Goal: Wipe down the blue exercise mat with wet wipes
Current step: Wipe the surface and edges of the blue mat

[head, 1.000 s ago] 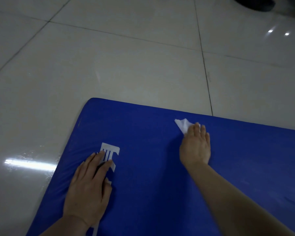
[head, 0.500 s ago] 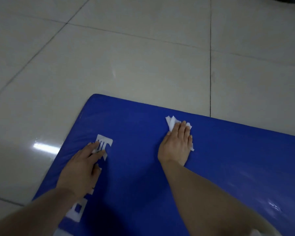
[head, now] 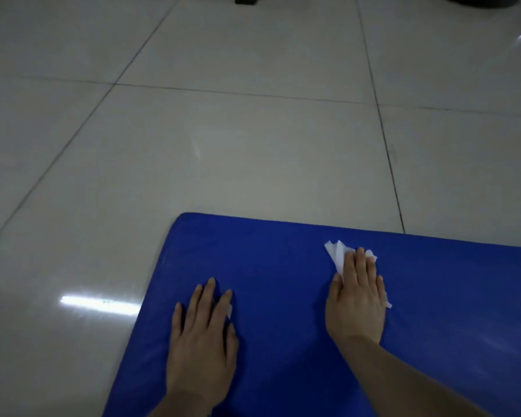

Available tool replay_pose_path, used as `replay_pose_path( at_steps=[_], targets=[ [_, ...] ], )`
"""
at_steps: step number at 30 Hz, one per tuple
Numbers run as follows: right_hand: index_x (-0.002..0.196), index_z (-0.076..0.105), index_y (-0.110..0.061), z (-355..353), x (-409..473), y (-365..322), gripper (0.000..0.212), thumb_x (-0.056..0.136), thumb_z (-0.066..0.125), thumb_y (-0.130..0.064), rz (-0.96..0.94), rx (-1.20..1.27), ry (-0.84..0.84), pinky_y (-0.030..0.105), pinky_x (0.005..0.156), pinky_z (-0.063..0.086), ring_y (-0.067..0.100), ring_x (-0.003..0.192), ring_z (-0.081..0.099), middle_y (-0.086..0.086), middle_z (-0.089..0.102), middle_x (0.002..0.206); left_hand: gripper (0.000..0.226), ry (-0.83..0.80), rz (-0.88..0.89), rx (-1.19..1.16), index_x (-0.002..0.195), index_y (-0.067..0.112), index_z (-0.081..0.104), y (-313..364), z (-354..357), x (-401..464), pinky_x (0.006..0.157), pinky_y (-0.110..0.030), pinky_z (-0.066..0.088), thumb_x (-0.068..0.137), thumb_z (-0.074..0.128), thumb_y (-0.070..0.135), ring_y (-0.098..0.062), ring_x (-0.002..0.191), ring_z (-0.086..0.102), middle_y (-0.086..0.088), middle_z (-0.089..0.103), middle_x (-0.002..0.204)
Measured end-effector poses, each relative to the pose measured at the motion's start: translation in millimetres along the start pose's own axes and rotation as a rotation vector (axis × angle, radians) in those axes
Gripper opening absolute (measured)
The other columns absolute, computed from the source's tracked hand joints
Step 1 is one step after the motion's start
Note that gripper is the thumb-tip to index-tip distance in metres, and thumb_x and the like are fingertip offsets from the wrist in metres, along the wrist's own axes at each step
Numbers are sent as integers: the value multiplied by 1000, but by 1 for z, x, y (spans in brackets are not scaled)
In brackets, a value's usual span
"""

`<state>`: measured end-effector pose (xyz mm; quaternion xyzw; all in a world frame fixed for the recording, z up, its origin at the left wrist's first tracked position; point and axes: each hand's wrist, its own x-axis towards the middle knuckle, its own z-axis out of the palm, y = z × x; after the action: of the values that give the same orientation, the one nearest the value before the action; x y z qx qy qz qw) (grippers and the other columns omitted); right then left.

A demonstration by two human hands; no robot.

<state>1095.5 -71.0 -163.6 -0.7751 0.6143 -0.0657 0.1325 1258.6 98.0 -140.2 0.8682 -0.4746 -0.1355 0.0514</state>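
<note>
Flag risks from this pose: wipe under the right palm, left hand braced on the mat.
1. The wet wipe is crumpled, partly sticking out past the right hand; it may bunch further and clean only a narrow strip.
2. The left hand covers mat surface, so that patch could be skipped.
3. The glossy tile floor may let the mat slide.

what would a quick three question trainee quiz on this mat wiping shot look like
1. True or false: the right hand presses the crumpled white wet wipe flat against the blue padded exercise mat.
2. Which hand lies nearer the mat's left edge? A) left hand B) right hand
3. Fill in: the mat lies on a glossy pale ____ floor.

Key: 1 true; 2 A; 3 tiled
</note>
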Motion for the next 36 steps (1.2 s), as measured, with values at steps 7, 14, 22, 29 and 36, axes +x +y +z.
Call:
replay_pose_path(
  at_steps=[7,14,22,29,36],
  targets=[
    [150,23,-15,-8,14,-47,50,99,25,-13,27,103,89,37,119,13,19,145,16,2,24,156,55,67,16,-111,116,19,68,-3,-1,7,109,-41,18,73,38,37,-24,127,42,-7,54,137],
    [152,9,-15,18,50,-108,62,97,35,-7,-616,-153,-161,27,116,-5,16,147,-3,-2,5,160,54,38,37,-92,121,21,64,-7,0,5,106,-44,19,79,35,38,-26,128,46,-7,50,141],
    [144,36,-8,-41,61,33,56,90,39,9,-110,-162,9,41,117,20,27,141,27,10,34,151,55,40,19,-29,128,23,59,-7,5,5,111,-49,28,84,31,41,-24,135,39,-5,43,146],
    [149,13,-11,-3,28,-38,58,96,35,-4,-74,-117,48,34,118,13,26,147,0,8,10,158,57,57,16,-12,132,22,54,-7,8,6,110,-51,27,86,27,40,-24,137,34,-5,39,148],
    [152,12,-16,25,-4,-116,66,95,44,-9,-517,74,-198,26,114,-11,15,146,-8,-2,2,160,57,59,30,18,132,19,55,-7,8,8,109,-53,29,86,27,39,-27,136,37,-8,41,147]
  ],
)
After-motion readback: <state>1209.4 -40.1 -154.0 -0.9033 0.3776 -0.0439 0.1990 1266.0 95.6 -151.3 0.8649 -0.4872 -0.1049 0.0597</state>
